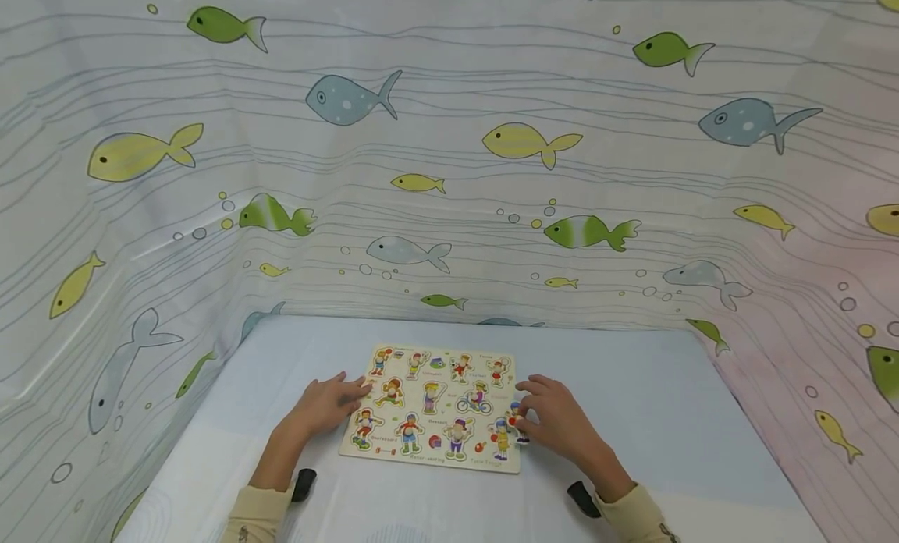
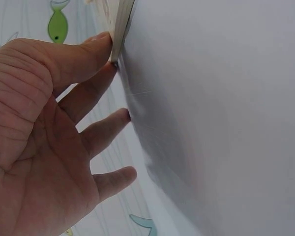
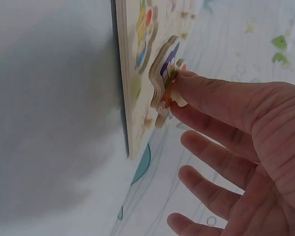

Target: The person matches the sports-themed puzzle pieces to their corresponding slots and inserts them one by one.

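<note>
A wooden peg puzzle board [image 1: 435, 379] with cartoon children lies flat in the middle of the white table. My left hand [image 1: 354, 391] rests at its left edge with fingers straight. In the left wrist view the thumb [image 2: 83, 54] lies against the board's edge [image 2: 119, 24] and the other fingers touch the table. My right hand [image 1: 525, 420] is at the board's right edge and pinches a puzzle piece [image 1: 518, 423] between thumb and forefinger. The right wrist view shows that piece [image 3: 163, 73] lifted and tilted off the board [image 3: 130, 59].
A white cloth covers the table [image 1: 667, 402]. A curtain printed with fish [image 1: 492, 176] walls it in at the back and on both sides. Black wrist mounts [image 1: 303, 484] [image 1: 583, 498] sit near my sleeves.
</note>
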`<action>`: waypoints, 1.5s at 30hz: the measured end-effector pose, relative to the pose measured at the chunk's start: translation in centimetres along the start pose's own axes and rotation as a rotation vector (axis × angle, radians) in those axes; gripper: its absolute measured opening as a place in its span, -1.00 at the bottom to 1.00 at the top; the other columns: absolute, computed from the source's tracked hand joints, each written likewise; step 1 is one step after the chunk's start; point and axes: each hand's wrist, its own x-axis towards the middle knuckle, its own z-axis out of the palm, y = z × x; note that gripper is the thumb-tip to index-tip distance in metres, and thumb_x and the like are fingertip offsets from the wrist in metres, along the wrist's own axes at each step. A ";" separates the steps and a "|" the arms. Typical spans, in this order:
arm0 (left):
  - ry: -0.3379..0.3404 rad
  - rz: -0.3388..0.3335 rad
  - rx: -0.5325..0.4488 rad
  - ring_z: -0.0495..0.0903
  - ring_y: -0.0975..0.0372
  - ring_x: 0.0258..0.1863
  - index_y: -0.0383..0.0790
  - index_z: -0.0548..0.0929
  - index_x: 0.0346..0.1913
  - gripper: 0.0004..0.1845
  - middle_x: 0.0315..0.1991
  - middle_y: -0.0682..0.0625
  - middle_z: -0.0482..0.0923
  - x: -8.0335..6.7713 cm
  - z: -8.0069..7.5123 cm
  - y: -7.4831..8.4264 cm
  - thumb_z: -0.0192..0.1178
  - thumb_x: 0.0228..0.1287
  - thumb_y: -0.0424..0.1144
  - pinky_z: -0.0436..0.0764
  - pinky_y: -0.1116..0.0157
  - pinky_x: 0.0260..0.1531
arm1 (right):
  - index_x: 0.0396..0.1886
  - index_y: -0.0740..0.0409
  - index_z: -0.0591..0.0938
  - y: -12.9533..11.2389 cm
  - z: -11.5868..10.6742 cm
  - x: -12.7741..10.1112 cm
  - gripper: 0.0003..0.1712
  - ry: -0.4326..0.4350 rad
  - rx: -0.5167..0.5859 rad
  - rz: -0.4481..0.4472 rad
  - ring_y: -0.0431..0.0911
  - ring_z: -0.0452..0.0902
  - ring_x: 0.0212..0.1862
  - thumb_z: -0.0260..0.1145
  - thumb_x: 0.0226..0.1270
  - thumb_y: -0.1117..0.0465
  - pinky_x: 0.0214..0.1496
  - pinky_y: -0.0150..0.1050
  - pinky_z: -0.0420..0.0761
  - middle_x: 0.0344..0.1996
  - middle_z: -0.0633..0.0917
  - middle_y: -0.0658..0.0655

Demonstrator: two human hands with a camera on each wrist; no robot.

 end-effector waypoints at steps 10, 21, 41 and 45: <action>0.002 0.000 0.009 0.29 -0.22 0.35 -0.10 0.66 0.19 -0.60 0.28 -0.05 0.49 0.0 0.0 -0.1 0.30 0.29 -0.24 0.06 -0.44 0.20 | -0.56 -0.04 0.70 -1.4 1.3 0.7 -0.83 -0.031 0.059 -0.056 0.12 0.37 0.30 0.56 0.07 0.13 0.30 0.18 0.32 0.05 0.66 0.08; 0.002 -0.015 -0.003 0.28 -0.23 0.36 -0.10 0.67 0.18 -0.61 0.28 -0.07 0.49 -0.1 -0.2 0.1 0.30 0.28 -0.25 0.04 -0.44 0.21 | -0.61 -0.08 0.67 -1.8 2.2 0.9 -0.79 -0.074 0.019 -0.053 0.13 0.38 0.30 0.55 0.08 0.10 0.30 0.22 0.32 0.05 0.66 0.08; 0.005 0.016 -0.011 0.29 -0.25 0.35 -0.12 0.66 0.19 -0.61 0.27 -0.08 0.49 0.1 -0.2 0.2 0.30 0.29 -0.26 0.06 -0.46 0.19 | -0.67 -0.12 0.62 -2.0 2.4 0.8 -0.71 -0.099 -0.025 -0.049 0.09 0.40 0.28 0.58 0.06 0.05 0.29 0.21 0.33 0.02 0.68 0.05; 0.000 0.005 0.007 0.29 -0.24 0.35 -0.11 0.66 0.19 -0.60 0.28 -0.07 0.49 0.0 -0.1 0.1 0.30 0.29 -0.25 0.06 -0.45 0.19 | -0.66 -0.13 0.61 -1.8 2.6 0.8 -0.71 -0.104 -0.013 -0.066 0.09 0.40 0.28 0.57 0.07 0.06 0.30 0.19 0.34 0.02 0.68 0.05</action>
